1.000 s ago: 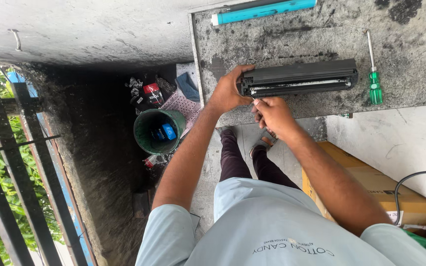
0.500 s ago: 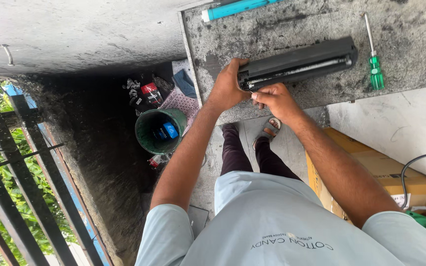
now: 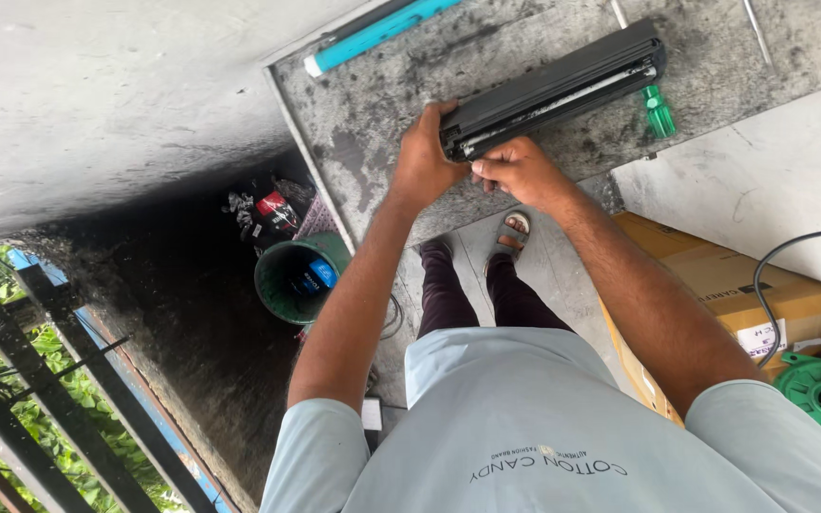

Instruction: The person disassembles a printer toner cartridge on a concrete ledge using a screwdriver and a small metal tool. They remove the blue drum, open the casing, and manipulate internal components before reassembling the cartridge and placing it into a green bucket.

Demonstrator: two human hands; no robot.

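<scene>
On the stained grey worktop (image 3: 382,123) lies a long black toner cartridge (image 3: 553,87), set at a slant with its near end toward us. We hold that end with both hands: our left hand (image 3: 422,161) wraps around the end cap, fingers closed on it, likely to keep the cartridge from sliding, while our right hand (image 3: 517,171) pinches at the lower edge just beside it, fingertips pressed together on some small part we cannot make out. Just behind the far end of the cartridge lies a green-handled screwdriver (image 3: 658,110), within easy reach. Farther back, near the worktop's edge, rests a teal roller (image 3: 382,30). Below the worktop we see our sandalled feet (image 3: 515,228), a green bin (image 3: 298,277) to the left, and a cardboard box (image 3: 762,294) to the right.
</scene>
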